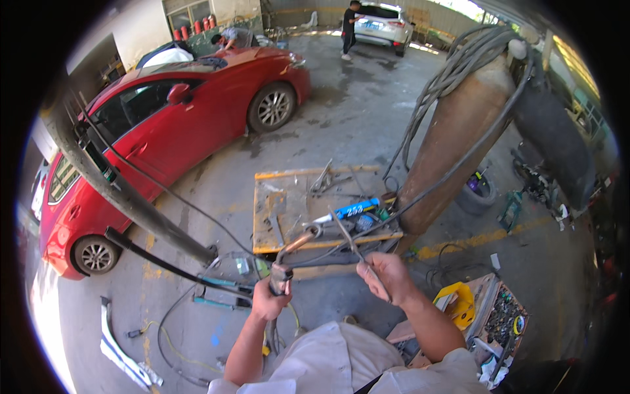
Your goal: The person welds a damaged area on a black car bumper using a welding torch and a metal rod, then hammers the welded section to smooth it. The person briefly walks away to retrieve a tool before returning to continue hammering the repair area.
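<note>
My left hand [270, 300] is closed round the handle of a MIG welding torch [298, 244]. The torch's copper-coloured neck curves up and right to a round nozzle, and its cable drops below the fist. My right hand [387, 277] grips a slim, dark metal hand tool [348, 234]; its exact kind is unclear. The tool's long, narrow end slants up and left, close to the nozzle; I cannot tell whether they touch. Just beyond both hands stands a worn bench [264, 217] with yellow edges. A blue tube [357, 209] and pliers [321, 176] lie on it.
A rusty gas cylinder [453, 131] draped with cables [453, 62] leans at the right. To the left are a slanting metal post [131, 197] and a red car [170, 131]. A parts box [502, 315] sits low right. Two people [350, 29] [236, 38] are farther off.
</note>
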